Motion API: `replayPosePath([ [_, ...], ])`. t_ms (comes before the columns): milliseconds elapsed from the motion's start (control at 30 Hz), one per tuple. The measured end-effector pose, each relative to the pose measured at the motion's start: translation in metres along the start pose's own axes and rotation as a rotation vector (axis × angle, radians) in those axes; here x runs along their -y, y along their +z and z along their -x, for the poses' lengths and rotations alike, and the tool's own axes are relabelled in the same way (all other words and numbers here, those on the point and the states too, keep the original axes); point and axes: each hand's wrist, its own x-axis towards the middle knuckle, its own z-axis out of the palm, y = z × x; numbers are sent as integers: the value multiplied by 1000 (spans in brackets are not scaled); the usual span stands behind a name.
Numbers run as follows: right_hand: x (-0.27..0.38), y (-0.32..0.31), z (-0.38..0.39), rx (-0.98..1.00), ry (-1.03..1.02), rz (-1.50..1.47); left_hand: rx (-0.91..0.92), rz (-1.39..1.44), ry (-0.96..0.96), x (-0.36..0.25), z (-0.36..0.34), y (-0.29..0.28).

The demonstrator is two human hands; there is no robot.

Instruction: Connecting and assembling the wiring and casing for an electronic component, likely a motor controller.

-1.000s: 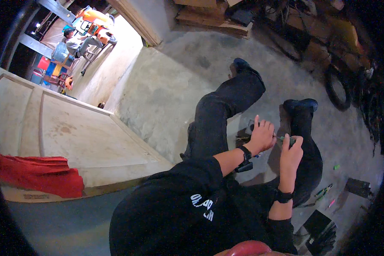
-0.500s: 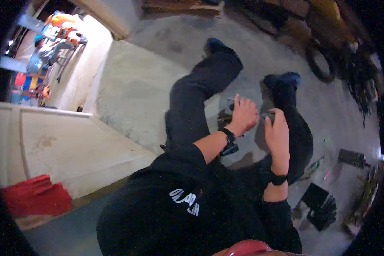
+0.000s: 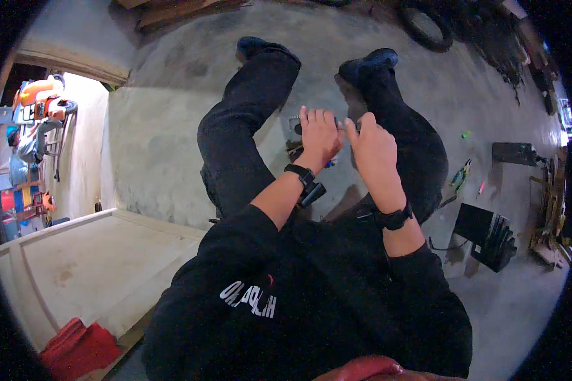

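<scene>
My left hand [image 3: 322, 136] is closed over the floor between my spread legs, its fingers bent around something small and mostly hidden. Close beside it, my right hand [image 3: 374, 155] is closed too, thumb and fingers pinched at a dark, thin piece [image 3: 342, 125] that spans the small gap between the hands. I cannot make out its kind. Partly covered by the left hand is a grey metal plate [image 3: 295, 124] with a dark round spot. Small dark parts [image 3: 293, 152] lie below it. A black object [image 3: 312, 194] shows beside my left wrist.
On the floor to my right are green-handled pliers [image 3: 462, 176], a pink stick-like tool [image 3: 482, 187], black box-like parts [image 3: 483, 235] and a dark block [image 3: 515, 153]. A tyre [image 3: 424, 28] lies far right. Red cloth [image 3: 79, 349] rests near left; a person [image 3: 29, 147] is outside the doorway.
The view has swung, so my legs and hands sit further left in it and more floor shows at right. My hands stay close together, still closed.
</scene>
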Motion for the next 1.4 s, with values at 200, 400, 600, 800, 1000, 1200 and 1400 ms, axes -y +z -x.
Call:
replayPosePath([
  [200, -20, 2, 15, -146, -206, -388, -28, 75, 81, 21, -9, -8],
  [400, -26, 0, 8, -57, -166, -521, -31, 181, 102, 26, -6, -6],
  [600, -21, -4, 8, -119, -189, -342, -38, 142, 112, 24, -8, -3],
  [800, -17, 2, 9, -179, -133, -258, -14, 119, 110, 16, -8, -3],
  [1000, -12, 3, 9, -200, -154, -119, -24, 121, 87, 10, -8, -1],
  [1200, -8, 4, -4, -176, -120, 86, 12, 66, 73, 1, -7, 2],
  [1400, -6, 1, -8, -152, 12, 127, 20, 84, 57, -2, -5, -1],
])
